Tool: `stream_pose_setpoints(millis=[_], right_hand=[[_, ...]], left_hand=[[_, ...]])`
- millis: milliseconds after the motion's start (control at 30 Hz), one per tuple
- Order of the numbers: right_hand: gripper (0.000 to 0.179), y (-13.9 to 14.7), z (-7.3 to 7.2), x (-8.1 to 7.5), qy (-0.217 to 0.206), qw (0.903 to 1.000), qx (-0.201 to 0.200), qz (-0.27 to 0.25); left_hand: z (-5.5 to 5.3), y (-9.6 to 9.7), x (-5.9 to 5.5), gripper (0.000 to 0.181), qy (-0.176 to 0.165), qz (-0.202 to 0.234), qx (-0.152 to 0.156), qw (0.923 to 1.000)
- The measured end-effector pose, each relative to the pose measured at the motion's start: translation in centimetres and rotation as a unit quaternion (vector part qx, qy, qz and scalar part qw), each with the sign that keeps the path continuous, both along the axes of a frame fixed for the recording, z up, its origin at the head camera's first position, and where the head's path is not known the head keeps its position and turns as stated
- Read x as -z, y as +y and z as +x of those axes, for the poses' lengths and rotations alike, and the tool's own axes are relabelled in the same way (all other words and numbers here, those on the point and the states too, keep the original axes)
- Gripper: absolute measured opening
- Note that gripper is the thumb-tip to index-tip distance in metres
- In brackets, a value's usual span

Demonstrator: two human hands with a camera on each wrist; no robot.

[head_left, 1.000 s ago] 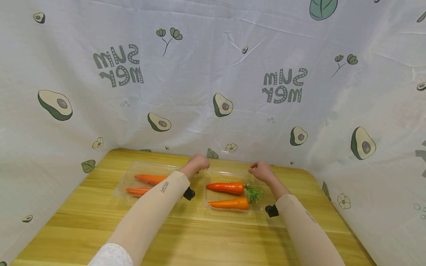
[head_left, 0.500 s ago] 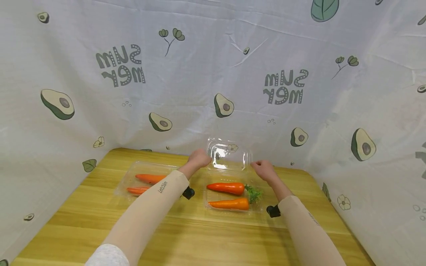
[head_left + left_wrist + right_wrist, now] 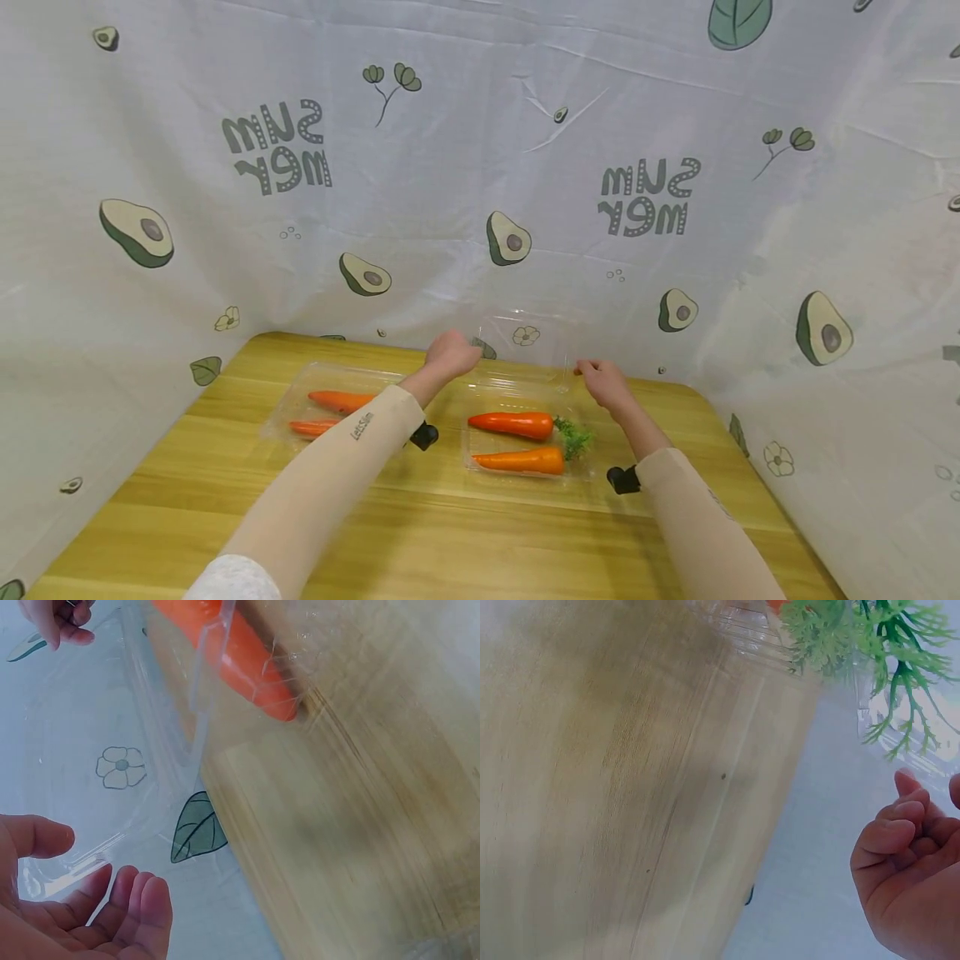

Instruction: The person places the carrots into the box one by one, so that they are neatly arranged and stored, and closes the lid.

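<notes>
A clear plastic clamshell box (image 3: 480,444) lies with its lid (image 3: 558,375) raised against the cloth behind it. Inside are a red-orange carrot (image 3: 513,425) and a lighter orange carrot (image 3: 522,460), with leafy green tops (image 3: 574,438) at their right ends. My left hand (image 3: 452,357) is at the lid's left edge; in the left wrist view its thumb and fingers (image 3: 150,904) are apart, with the lid's corner near them. My right hand (image 3: 606,385) is just right of the lid, fingers loosely bent, a gap before the thumb, nothing held.
A second clear box (image 3: 281,417) with carrots (image 3: 341,402) lies to the left, partly hidden by my left forearm. The wooden table (image 3: 480,533) meets a white printed cloth (image 3: 420,192) at its back edge. Each wrist carries a small black camera (image 3: 424,436).
The lid has swung up and back from behind the box to lean toward the cloth. Both hands have parted slightly from it, the right one moving right, the left one slightly up.
</notes>
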State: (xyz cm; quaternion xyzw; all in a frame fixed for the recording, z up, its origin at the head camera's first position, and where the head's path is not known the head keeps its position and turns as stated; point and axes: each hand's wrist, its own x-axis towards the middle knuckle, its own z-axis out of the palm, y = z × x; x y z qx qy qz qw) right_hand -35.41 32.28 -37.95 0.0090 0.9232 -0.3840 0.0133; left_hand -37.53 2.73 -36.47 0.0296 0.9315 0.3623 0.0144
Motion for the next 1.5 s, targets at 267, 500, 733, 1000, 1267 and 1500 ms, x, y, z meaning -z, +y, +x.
stream_pose_setpoints(millis=[267,500,733,1000,1267,1500], right_hand=[[0.056,0.1,0.7,-0.4,0.012,0.9995,0.003,-0.028],[0.062,0.4,1.4,-0.4,0.012,0.9986,0.003,-0.051],[0.062,0.5,2.3,-0.4,0.018,0.9965,0.004,-0.081],[0.059,0.6,3.3,-0.6,0.021,0.9948,-0.003,-0.1],[0.068,0.6,4.2,-0.6,0.023,0.9945,-0.003,-0.102],[0.072,0.3,5.5,-0.7,0.024,0.9929,-0.006,-0.117]], left_hand=[[0.5,-0.5,-0.5,0.041,0.025,-0.001,-0.015,0.9996],[1.1,-0.8,-0.7,0.045,0.033,0.028,-0.005,0.9991],[2.1,-1.0,-1.0,0.043,0.038,0.086,-0.003,0.9956],[3.9,-1.2,-1.5,0.042,0.02,0.174,-0.005,0.9845],[5.8,-1.5,-1.8,0.048,-0.009,0.257,0.011,0.9664],[6.9,-1.8,-1.6,0.058,-0.031,0.29,0.027,0.9562]])
